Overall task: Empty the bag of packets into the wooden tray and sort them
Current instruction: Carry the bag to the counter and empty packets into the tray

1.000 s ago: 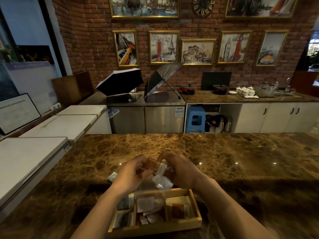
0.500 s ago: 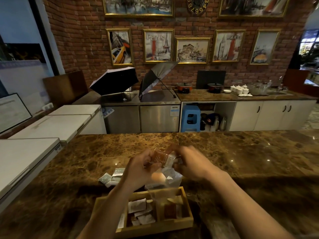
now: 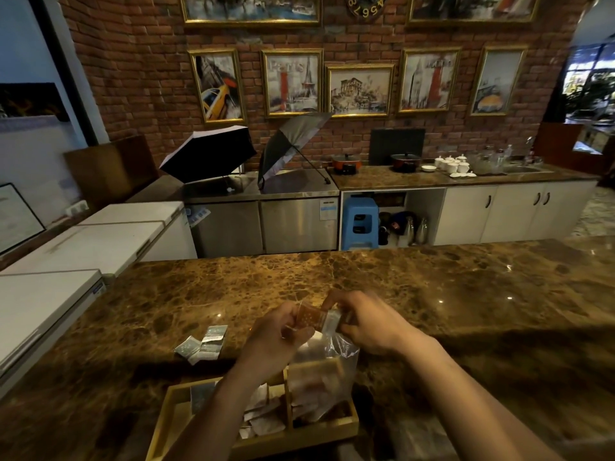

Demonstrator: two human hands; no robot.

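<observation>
Marble bench (image 3: pixel 382 281) seen from the head camera, with a wooden tray (image 3: pixel 319 434) at its near edge. The left hand (image 3: pixel 276 337) and right hand (image 3: pixel 369 324) are raised above the tray; the fingers of both are curled and pinch between them an orange-brown packet (image 3: pixel 309 317). The right hand also grips the top of a clear plastic bag (image 3: pixel 329 371), which hangs down into the right-hand compartment of the tray and veils the contents there. The left forearm crosses the tray's left side and hides part of it. Loose pale packets (image 3: pixel 263 417) lie heaped in the middle compartment; their number cannot be told. One greyish packet (image 3: pixel 201 395) stands against the far wall of the left compartment. Outside the tray, toward the bench's left side, lies a small cluster of silvery packets (image 3: pixel 203 344), apparently three, overlapping. Beyond the far edge of the bench: two open umbrellas (image 3: pixel 213 154) on a steel counter, a blue stool (image 3: pixel 361 221) in an open cabinet bay, two pots (image 3: pixel 346 161), a group of white cups (image 3: pixel 454 164), and five framed pictures (image 3: pixel 359 89) in a row on the brick wall.
</observation>
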